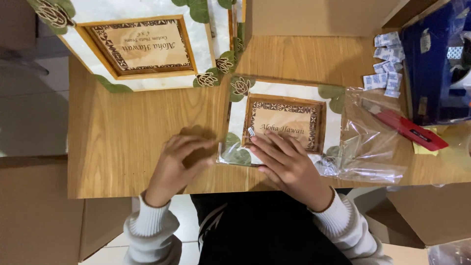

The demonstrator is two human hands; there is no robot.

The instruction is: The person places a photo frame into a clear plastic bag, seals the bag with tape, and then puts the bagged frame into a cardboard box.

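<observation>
The table (127, 142) is a wood-grain top whose near edge runs just above the person's lap; its widest bare stretch lies left of the hands. A cardboard box (324, 14) stands at the far edge, and a blue bin (431, 68) sits at the right edge. At far left, a big frame (142, 46) in white with green leaves lies turned away. The small frame (287, 120), same pattern with a tan card in the middle, lies at centre, half inside a clear bag (368, 142) that spreads to its right. A red cutter (409, 130) rests on the bag's far side. White packets (385, 66) cluster near the bin.

The right hand (289, 164) presses flat, fingers spread, on the small frame's near edge. The left hand (176, 167) curls loosely just left of it, grasping nothing I can see.
</observation>
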